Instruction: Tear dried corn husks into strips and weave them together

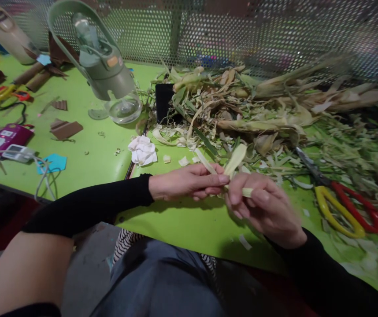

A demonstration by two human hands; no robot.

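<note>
Head camera view, looking down past our lap to a green bench [165, 222]: near the center of the frame, our left hand [194, 180] pinches a folded pale husk strip [237, 159], thumb and fingers together on its base. Our right hand [268, 207] meets it just to the right, fingers clamped on the strip's narrow end, which pokes out sideways. Behind our hands, a heap of dry and green husks [235, 108] spreads from the center to the right edge, beside a flat black object [163, 103]. Scissors [324, 181] with one yellow and one red handle lie at right. We see crumpled white paper [142, 150] left of center, a green-lidded bottle [109, 77] at upper left, and a purple device [9, 138] at far left.
</note>
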